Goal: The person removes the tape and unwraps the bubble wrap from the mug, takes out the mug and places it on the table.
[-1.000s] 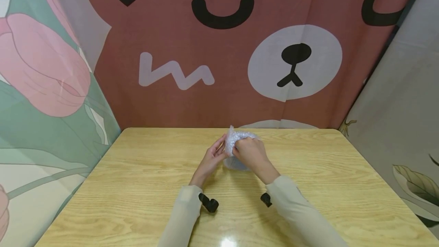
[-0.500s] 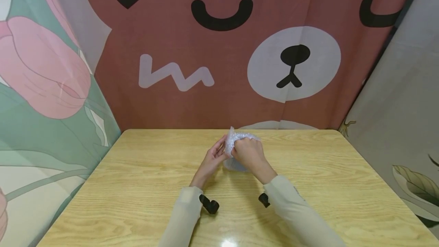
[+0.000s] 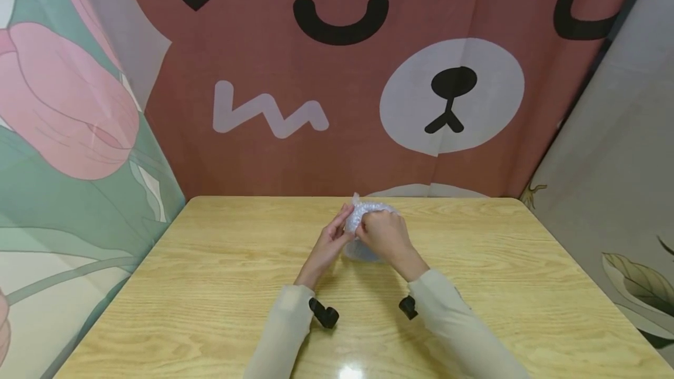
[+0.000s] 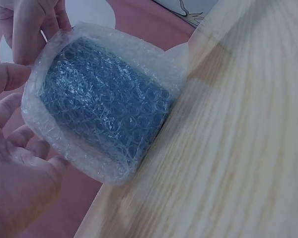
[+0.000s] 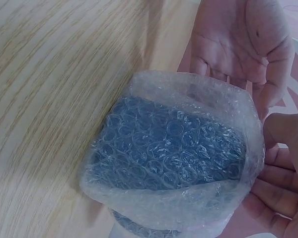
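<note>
A bubble-wrapped package (image 3: 354, 222) stands near the far edge of the table. Through the clear wrap, a dark blue, roughly rectangular face (image 4: 107, 96) shows in the left wrist view. My left hand (image 3: 329, 244) holds the package's left side, thumb near the top edge and fingers partly hidden behind the wrap. From the other side my right hand (image 3: 384, 233) grips the upper edge of the wrap with curled fingers. The right wrist view has the right thumb and fingers (image 5: 280, 183) on either side of the rim, close to the left hand (image 5: 243, 44).
The light wood-grain table (image 3: 221, 285) stretches out around the package. Behind it hangs a curtain (image 3: 295, 162) with a bear print, and patterned curtains flank both sides. A black wrist mount (image 3: 323, 313) sits on the left sleeve.
My left hand has shifted slightly right and up, closer against the package. The right hand keeps its grip on the wrap, and the package stays in place.
</note>
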`<state>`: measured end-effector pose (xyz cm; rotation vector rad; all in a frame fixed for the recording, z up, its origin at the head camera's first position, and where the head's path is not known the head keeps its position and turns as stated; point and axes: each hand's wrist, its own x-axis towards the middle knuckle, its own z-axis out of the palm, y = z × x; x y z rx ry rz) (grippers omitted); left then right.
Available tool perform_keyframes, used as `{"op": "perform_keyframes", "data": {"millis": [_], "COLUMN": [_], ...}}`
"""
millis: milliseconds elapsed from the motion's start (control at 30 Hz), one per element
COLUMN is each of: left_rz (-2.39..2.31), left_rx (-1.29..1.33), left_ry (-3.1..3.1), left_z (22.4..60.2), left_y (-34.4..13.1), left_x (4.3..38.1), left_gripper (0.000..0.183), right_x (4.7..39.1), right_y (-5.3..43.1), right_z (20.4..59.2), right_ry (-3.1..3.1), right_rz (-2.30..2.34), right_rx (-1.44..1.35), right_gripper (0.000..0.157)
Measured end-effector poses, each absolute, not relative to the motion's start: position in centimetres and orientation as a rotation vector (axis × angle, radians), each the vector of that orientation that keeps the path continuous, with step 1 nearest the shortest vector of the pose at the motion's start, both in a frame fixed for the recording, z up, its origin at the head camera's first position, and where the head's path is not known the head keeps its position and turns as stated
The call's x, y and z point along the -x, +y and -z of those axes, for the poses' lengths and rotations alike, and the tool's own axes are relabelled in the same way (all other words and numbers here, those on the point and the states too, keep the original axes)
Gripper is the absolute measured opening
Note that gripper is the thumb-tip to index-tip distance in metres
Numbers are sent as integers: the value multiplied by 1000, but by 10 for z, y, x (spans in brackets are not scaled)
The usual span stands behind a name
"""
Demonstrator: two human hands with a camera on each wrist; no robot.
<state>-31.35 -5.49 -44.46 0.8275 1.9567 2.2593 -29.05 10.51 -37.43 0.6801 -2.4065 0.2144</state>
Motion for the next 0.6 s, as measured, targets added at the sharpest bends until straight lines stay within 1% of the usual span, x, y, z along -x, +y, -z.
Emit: {"op": "perform_keyframes", "data": {"millis": [267, 600], "left_rz": [-2282, -2297], "left_rx": [-843, -826], "left_ry": [1952, 1942], "left_z": [445, 447], "left_y": [-52, -51], "left_x": [315, 315], "left_gripper": [61, 59], "right_x": [293, 293], "right_y": [108, 112], "right_z": [378, 380], "right_ry": [-2345, -2280], "right_rz": [-279, -308], "right_rx": [-690, -704], "right_gripper": [40, 31]}}
